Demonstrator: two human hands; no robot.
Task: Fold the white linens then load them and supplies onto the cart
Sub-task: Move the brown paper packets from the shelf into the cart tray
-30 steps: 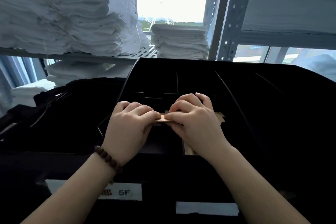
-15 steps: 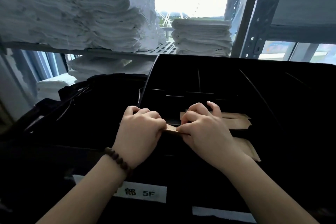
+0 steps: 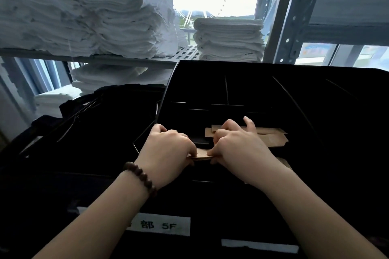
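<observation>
The left hand (image 3: 168, 153) and right hand (image 3: 237, 149) curl, fingertips pinching a thin stack of brown paper packets (image 3: 201, 156) between them; square its edges, then lower it level into the black divided plastic tray (image 3: 210, 86) beneath.

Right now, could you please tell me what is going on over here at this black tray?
A person is working over a black divided tray. Their left hand and right hand each pinch one end of a thin stack of brown packets over the tray's near compartments. A few loose brown packets already lie in a compartment just beyond the right hand. Folded white linens sit stacked on the metal shelf behind the tray.
</observation>
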